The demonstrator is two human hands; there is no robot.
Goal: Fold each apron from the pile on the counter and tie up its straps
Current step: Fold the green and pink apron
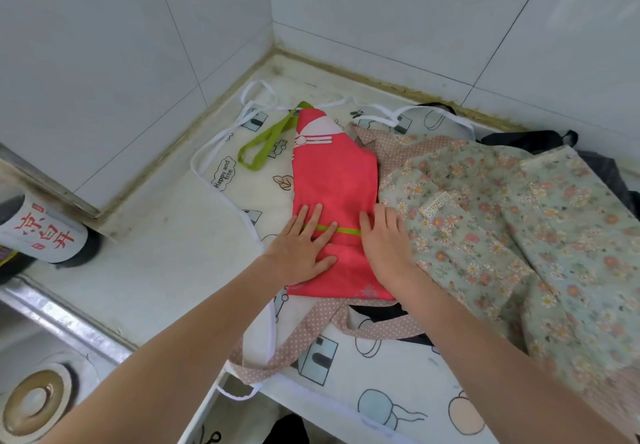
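Tiled corner walls close in a pale bench (166, 246) where both hands lie flat on a folded red apron (334, 201).

Left of the hands, a bottle (41, 232) and a steel sink (45, 367) run off the picture's edge. The left hand (304, 246) and right hand (384, 239) both press with straight, spread fingers, gripping nothing, the apron pinned between them on top of a white printed apron (256, 201). Its cloth looks thin, light and limp, likely to slide on the layers beneath, so I judge it best taken by the folded side edges; its green strap (266, 144) loops loose beyond the left hand's fingertips, handy for tying. Right of the hands sprawls a floral apron (502, 218), with dark cloth (533, 142) half buried behind. How many aprons are stacked beneath cannot be told.
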